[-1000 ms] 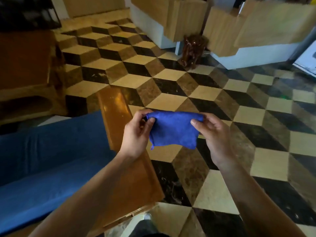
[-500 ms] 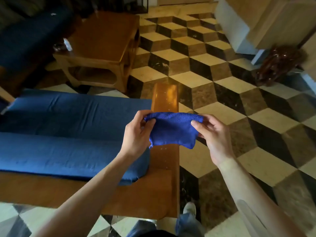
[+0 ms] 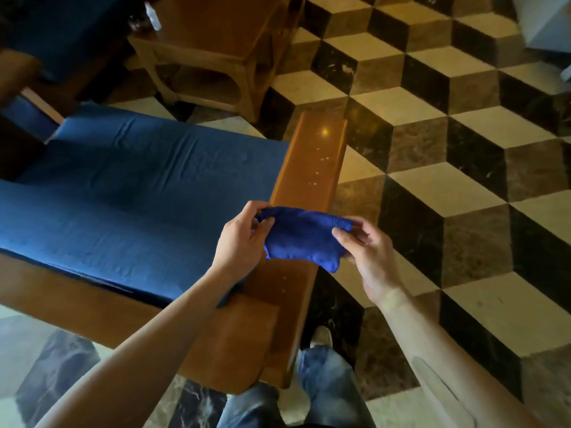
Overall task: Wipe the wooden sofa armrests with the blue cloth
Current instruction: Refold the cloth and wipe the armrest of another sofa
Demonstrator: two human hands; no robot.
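Both hands hold the blue cloth (image 3: 301,237) stretched between them, just above the near part of the wooden sofa armrest (image 3: 315,162). My left hand (image 3: 242,239) pinches the cloth's left end and my right hand (image 3: 366,245) pinches its right end. The cloth is bunched and sags in the middle. The armrest is a long glossy orange-brown plank that runs away from me along the right side of the blue sofa cushion (image 3: 133,193). Small bright specks and a light reflection show on its top.
A wooden side table (image 3: 216,50) stands beyond the sofa's far end. A second blue-cushioned seat (image 3: 55,32) sits at the top left. Cube-patterned marble floor (image 3: 448,168) spreads to the right of the armrest. My jeans and a shoe (image 3: 321,338) are at the bottom.
The view has tilted further down and left, so the sofa and armrest fill more of it. The hands have lowered the cloth closer to the armrest, and it is more bunched.
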